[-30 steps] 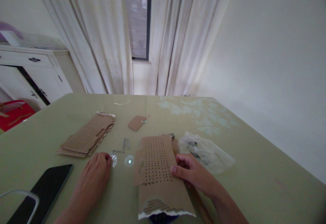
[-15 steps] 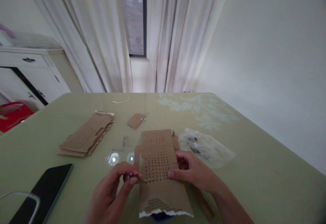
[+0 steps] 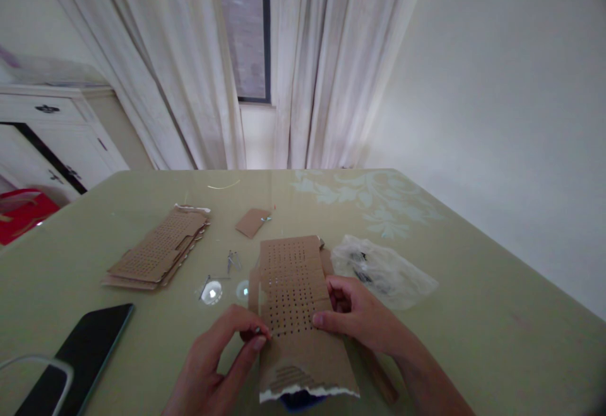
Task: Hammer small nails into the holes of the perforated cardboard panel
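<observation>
A brown cardboard strip [image 3: 310, 356] with rows of punched holes and a torn white-edged near end lies in front of me, over other cardboard. My right hand [image 3: 357, 315] grips its right edge, thumb on top and fingers at the side. At the left edge, by the lowest row of holes, my left hand [image 3: 231, 353] pinches a small metal nail [image 3: 258, 330], mostly hidden by the fingertips. Several loose nails [image 3: 230, 262] lie beyond that hand. Something dark blue [image 3: 303, 399] shows under the torn end.
A stack of perforated cardboard [image 3: 158, 245] lies left, with a black tablet-like device [image 3: 78, 359] and white cable [image 3: 66, 372] nearer. A small cardboard piece [image 3: 252, 222] is beyond the strip. Right are a clear plastic bag [image 3: 388, 274] with dark items and a brown wooden-looking bar [image 3: 381, 378].
My left hand has moved slightly right, bringing its pinched fingertips closer to the lowest row of holes. My right hand keeps its hold on the cardboard.
</observation>
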